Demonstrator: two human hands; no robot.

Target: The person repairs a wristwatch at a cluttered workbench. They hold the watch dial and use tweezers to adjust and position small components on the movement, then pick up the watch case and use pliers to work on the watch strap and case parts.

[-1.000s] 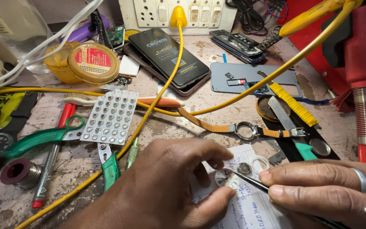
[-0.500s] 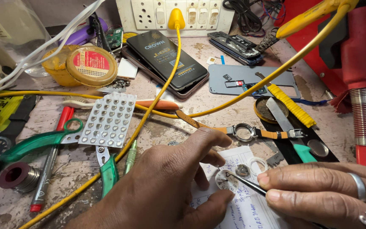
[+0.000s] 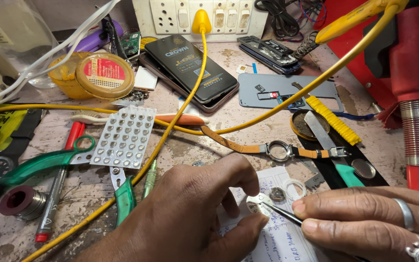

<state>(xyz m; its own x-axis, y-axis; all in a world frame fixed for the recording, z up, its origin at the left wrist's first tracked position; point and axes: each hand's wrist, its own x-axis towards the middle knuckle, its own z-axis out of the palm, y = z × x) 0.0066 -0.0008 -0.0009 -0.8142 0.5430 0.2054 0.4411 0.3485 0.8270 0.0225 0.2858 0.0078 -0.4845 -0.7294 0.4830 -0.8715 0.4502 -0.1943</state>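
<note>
A: Where does the watch part (image 3: 257,204) lie?

B: On the paper slip (image 3: 282,233); a small silvery disc, at the slip's upper left; the left hand (image 3: 190,218) pinches it between thumb and forefinger, the other fingers curled loosely above.

A: And the right hand (image 3: 364,216)?

B: Its thumb and forefinger are pressed together on dark tweezers (image 3: 280,212), whose tip touches the disc; a ring shows on one finger.

A: What else sits on the slip?

B: A small round movement (image 3: 277,194) just right of the disc; a white ring (image 3: 294,188) beside that.

A: Beyond the slip?

B: Just above it, a watch case (image 3: 280,150) on an orange strap; right of the slip, a green-handled blade (image 3: 333,155) on a black mat; left of it, green-handled pliers (image 3: 122,189), a blister sheet (image 3: 124,137) of button cells and a yellow cable (image 3: 170,131) running up toward a socket strip (image 3: 170,14); farther above, a phone (image 3: 190,68) and a round tin (image 3: 104,73).
</note>
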